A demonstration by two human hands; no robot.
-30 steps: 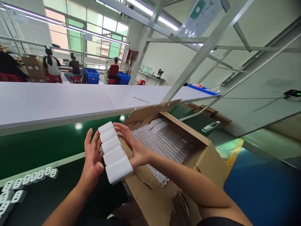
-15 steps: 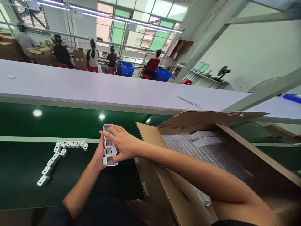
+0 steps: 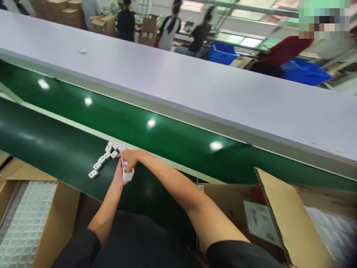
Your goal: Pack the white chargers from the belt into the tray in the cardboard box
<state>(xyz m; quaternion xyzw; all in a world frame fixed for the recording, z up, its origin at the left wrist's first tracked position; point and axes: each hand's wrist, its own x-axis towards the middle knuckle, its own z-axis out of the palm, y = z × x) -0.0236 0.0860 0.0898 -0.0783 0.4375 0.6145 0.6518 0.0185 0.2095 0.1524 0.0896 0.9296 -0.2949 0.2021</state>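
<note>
My left hand (image 3: 119, 176) is closed around a short row of white plastic charger housings (image 3: 128, 175), supporting them from the left and below. Across the top of that row lies my right hand (image 3: 131, 158), its fingers bent onto the housings and hiding most of them. Just beyond both hands, several similar white charger housings (image 3: 102, 160) with dark slots rest in a bent line on the dark green work surface (image 3: 67, 128). Part of that line is covered by my right hand.
An open carton (image 3: 64, 208) with white pieces in clear trays stands at lower left. Another open carton (image 3: 295, 223) is at lower right. A long pale shelf (image 3: 167, 82) runs beyond the green surface. Several people sit past it near blue bins (image 3: 221, 54).
My view has swung left and down, bringing the left carton into sight. Both hands, with the housings, are now close beside the line of loose housings.
</note>
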